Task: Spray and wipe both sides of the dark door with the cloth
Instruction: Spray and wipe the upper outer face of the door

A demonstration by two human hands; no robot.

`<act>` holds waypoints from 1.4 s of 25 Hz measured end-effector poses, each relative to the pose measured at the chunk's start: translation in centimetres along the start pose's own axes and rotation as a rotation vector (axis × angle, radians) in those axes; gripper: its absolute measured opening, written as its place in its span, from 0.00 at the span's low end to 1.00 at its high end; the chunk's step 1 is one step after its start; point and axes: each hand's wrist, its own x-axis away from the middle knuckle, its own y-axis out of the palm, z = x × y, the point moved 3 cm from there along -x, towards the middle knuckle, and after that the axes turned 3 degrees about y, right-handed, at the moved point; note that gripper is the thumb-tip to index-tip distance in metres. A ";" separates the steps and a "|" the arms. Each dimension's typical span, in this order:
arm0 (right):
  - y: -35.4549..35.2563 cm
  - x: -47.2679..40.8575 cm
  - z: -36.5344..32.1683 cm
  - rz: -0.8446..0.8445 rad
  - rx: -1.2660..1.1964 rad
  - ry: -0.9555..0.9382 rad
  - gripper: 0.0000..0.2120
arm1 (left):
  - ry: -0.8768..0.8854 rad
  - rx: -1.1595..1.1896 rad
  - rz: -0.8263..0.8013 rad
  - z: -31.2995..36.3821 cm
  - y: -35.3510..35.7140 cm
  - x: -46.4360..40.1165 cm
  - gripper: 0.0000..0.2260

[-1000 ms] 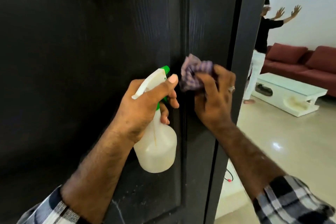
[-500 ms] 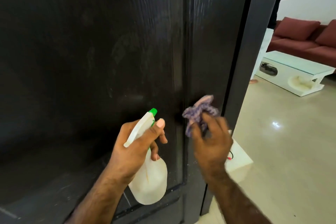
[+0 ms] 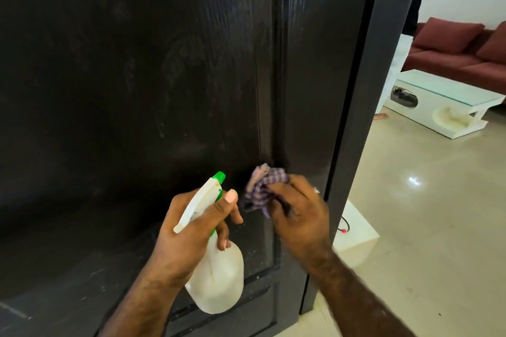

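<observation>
The left hand (image 3: 191, 230) grips the spray bottle (image 3: 219, 282) by its neck, thumb laid along the white head, forearm rising from lower left, nozzle pointing up at the door (image 3: 137, 76). The right hand (image 3: 298, 216) bunches the cloth (image 3: 260, 189) in curled fingers and presses it to the door's lower part, by the panel groove near the edge. The hands sit close together, not touching.

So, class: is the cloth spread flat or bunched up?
Bunched up: the cloth is crumpled in the right hand against the door.
</observation>
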 end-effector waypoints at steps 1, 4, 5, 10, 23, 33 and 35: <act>-0.5 -0.4 0.3 0.003 -0.008 -0.007 0.15 | -0.011 0.008 0.013 -0.1 -0.2 0.2 0.14; -2.2 -0.5 1.6 0.172 -0.097 0.087 0.15 | -0.038 -0.002 0.082 -0.3 -1.5 1.2 0.13; -3.1 -0.8 2.6 0.285 -0.178 0.164 0.17 | -0.043 -0.009 0.107 -0.4 -2.1 1.6 0.13; -4.3 -2.4 6.2 0.494 -0.208 0.398 0.12 | -0.065 -0.032 0.165 -1.0 -4.5 3.4 0.17; 1.3 0.0 -1.4 0.182 0.070 -0.012 0.13 | -0.197 -0.015 0.217 -2.8 -4.1 4.8 0.21; 2.0 0.4 -2.9 0.217 -0.106 0.112 0.14 | -0.360 -0.016 0.312 -5.0 -6.1 7.7 0.28; 1.9 1.4 -2.0 0.117 -0.223 0.258 0.14 | -0.392 -0.020 0.333 -5.8 -7.2 8.6 0.26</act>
